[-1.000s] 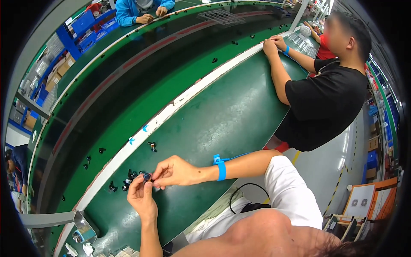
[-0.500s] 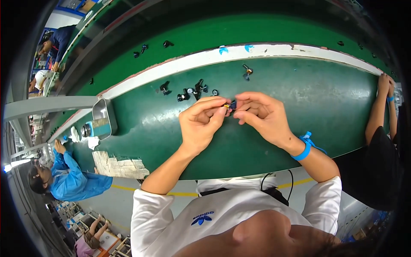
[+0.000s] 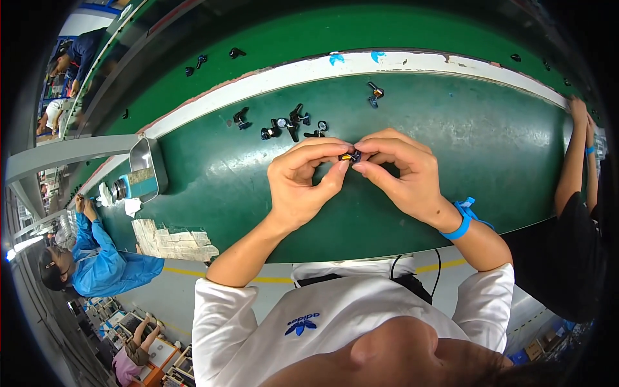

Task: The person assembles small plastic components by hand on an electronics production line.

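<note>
Between the fingertips of both hands is a small black part [image 3: 350, 157] with a bit of yellow on it; its exact kind is too small to make out. My left hand [image 3: 298, 184] pinches it from one side, thumb and forefinger closed. From the other side my right hand [image 3: 406, 180], with a blue strap [image 3: 459, 222] at the wrist, grips it the same way. Just beyond the left fingers lies a loose group of similar black parts [image 3: 287, 127] with round ends. Another such part [image 3: 374, 94] lies alone farther off.
A green worktop [image 3: 490, 148] spreads under my hands, bounded at the back by a white ledge [image 3: 425, 63]. Past it, a green belt [image 3: 387, 32] carries several black parts. At left are a metal tray [image 3: 157, 164] and peeling tape [image 3: 174, 242]. Co-workers [image 3: 106, 264] stand at both sides.
My right fingertips have come in to meet the left ones and close on the small part. The view has shifted slightly, so the table and belt sit a little higher.
</note>
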The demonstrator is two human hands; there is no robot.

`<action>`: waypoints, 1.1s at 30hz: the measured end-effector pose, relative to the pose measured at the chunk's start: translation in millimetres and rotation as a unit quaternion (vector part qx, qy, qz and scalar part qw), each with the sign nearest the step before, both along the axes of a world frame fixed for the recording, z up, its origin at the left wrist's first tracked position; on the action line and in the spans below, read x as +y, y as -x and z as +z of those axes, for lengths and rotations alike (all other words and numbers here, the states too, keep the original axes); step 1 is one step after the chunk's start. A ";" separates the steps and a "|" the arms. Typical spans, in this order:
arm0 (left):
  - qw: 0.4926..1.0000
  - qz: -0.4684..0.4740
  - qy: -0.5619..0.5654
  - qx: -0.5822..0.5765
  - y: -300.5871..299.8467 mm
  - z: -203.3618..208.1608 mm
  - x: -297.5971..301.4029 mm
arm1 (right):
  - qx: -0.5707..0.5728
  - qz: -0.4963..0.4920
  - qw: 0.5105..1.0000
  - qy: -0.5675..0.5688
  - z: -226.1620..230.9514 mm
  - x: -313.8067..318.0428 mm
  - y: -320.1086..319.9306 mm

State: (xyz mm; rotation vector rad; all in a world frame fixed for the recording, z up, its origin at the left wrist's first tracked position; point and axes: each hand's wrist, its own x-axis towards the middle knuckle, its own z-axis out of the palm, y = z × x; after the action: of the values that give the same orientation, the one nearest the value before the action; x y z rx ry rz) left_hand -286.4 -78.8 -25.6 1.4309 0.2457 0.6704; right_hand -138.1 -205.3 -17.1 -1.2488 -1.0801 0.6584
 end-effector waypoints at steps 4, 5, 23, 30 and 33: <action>1.000 0.003 -0.015 0.001 0.0 -0.9 -0.3 | -0.020 -0.018 1.000 -0.005 0.4 0.0 1.9; 1.000 0.006 -0.021 -0.009 -0.5 -1.9 -0.9 | -0.040 -0.029 0.999 -0.007 0.5 0.1 2.1; 0.998 0.001 -0.069 0.001 1.3 4.3 2.4 | -0.073 -0.043 0.996 -0.030 0.3 -1.0 -0.9; 0.999 0.013 -0.037 -0.022 1.3 5.0 2.7 | -0.030 -0.001 0.999 -0.013 2.6 -3.3 -2.2; 1.000 -0.003 -0.021 -0.023 2.7 5.0 3.1 | 0.010 0.014 1.000 -0.014 2.7 -2.8 -1.8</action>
State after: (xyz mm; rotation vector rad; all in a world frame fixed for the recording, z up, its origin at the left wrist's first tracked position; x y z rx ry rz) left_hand -289.1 -75.7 -20.5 1.4535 0.1922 0.7074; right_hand -136.3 -208.1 -14.4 -1.2022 -1.0876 0.6736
